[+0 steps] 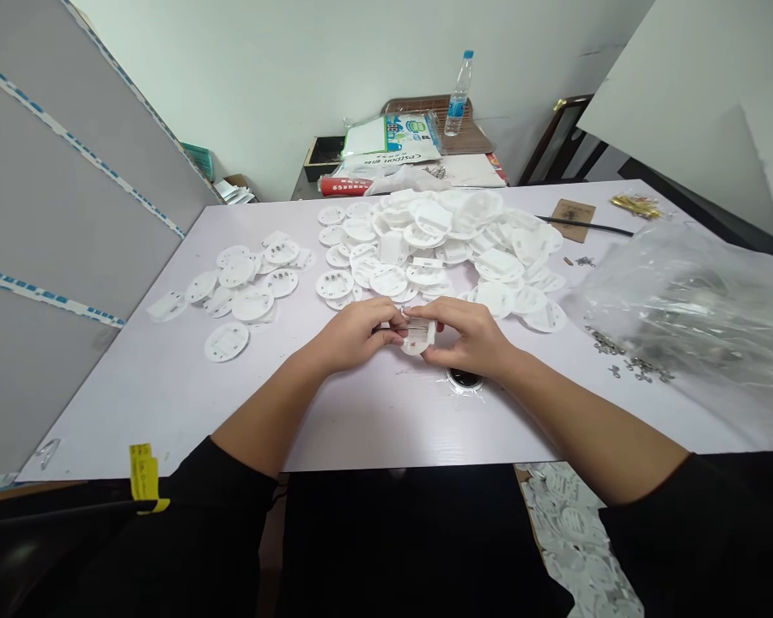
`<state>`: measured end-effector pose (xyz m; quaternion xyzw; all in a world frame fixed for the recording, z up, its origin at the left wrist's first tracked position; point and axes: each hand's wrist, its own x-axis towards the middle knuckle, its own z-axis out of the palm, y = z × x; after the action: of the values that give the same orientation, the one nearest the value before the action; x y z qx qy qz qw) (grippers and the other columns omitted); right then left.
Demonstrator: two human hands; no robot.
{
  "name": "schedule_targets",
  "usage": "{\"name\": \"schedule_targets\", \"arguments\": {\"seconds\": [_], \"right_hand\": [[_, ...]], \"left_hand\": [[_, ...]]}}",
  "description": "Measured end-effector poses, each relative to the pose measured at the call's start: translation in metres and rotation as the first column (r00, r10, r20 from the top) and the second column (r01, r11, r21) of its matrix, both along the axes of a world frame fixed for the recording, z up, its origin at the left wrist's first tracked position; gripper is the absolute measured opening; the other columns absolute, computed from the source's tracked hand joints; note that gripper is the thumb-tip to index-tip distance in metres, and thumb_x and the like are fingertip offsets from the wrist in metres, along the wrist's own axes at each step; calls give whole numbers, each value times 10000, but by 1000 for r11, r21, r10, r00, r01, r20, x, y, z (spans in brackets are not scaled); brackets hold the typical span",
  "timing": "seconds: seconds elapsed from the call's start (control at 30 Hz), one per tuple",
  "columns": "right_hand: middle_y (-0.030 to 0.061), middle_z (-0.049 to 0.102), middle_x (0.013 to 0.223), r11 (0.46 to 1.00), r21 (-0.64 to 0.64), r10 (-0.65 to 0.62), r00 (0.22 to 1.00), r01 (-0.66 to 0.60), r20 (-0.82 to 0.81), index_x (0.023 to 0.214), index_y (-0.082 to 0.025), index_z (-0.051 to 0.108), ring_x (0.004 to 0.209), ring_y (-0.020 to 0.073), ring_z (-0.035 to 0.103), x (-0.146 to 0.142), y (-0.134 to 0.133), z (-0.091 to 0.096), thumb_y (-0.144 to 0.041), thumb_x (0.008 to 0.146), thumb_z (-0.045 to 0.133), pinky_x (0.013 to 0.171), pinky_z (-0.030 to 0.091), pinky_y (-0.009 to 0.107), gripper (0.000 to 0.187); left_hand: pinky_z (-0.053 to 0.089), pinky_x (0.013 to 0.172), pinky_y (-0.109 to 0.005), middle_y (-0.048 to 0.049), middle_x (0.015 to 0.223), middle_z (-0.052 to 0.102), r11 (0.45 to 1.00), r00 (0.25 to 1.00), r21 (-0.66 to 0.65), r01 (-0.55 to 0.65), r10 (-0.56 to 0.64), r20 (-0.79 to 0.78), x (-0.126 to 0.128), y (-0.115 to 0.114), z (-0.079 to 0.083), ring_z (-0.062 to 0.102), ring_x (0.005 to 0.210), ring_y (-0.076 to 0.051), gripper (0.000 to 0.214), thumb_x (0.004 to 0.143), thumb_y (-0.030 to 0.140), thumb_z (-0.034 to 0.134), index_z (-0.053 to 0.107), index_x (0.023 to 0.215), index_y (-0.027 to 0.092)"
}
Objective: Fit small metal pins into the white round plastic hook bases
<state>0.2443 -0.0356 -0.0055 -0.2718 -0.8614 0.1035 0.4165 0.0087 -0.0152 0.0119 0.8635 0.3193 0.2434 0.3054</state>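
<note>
A white round plastic piece (418, 338) with a rectangular recess is held just above the front middle of the table. My left hand (366, 333) pinches its left edge with thumb and fingers. From the other side my right hand (469, 335) grips the same piece, thumb below and fingers at the upper rim. Whether a small part sits between the left fingertips is too hidden to tell. Right behind both hands spreads a large heap of similar white plastic pieces (390, 279). A smaller group of them (252, 302), some with small metal parts showing, lies to the left.
Small metal pieces (641, 369) lie at right beside a clear plastic bag (696, 300). A black round object (465, 378) is by my right wrist. Farther back are a black cable (586, 225), brown card (572, 219) and gold-coloured parts (636, 205). A grey partition (70, 215) borders the left.
</note>
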Motion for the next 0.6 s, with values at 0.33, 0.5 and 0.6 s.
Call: {"name": "schedule_targets", "arguments": {"seconds": [0.33, 0.5, 0.6], "right_hand": [[21, 705, 901, 1000, 12, 0, 1000, 0, -3, 1211, -198, 661, 707, 129, 587, 0, 0, 0, -151, 749, 670, 694, 534, 278, 464], [30, 711, 930, 1000, 4, -3, 1000, 3, -10, 1215, -197, 658, 705, 128, 591, 1, 0, -1, -159, 753, 670, 680, 535, 277, 464], [32, 713, 928, 1000, 5, 0, 1000, 0, -5, 1209, -188, 662, 701, 123, 586, 1, 1, -1, -161, 754, 677, 680, 533, 275, 457]], "left_hand": [[444, 769, -247, 14, 903, 667, 1000, 999, -18, 3, -3, 47, 0, 0, -1, 579, 839, -114, 33, 861, 165, 675, 680, 884, 189], [435, 730, -245, 16, 866, 669, 999, 997, -28, -35, 37, 70, 1, 0, -1, 558, 785, -108, 33, 849, 200, 707, 682, 863, 184], [432, 725, -244, 17, 856, 669, 999, 997, -27, -38, 40, 64, 0, 0, -1, 553, 772, -104, 35, 849, 209, 710, 687, 861, 185]]}}
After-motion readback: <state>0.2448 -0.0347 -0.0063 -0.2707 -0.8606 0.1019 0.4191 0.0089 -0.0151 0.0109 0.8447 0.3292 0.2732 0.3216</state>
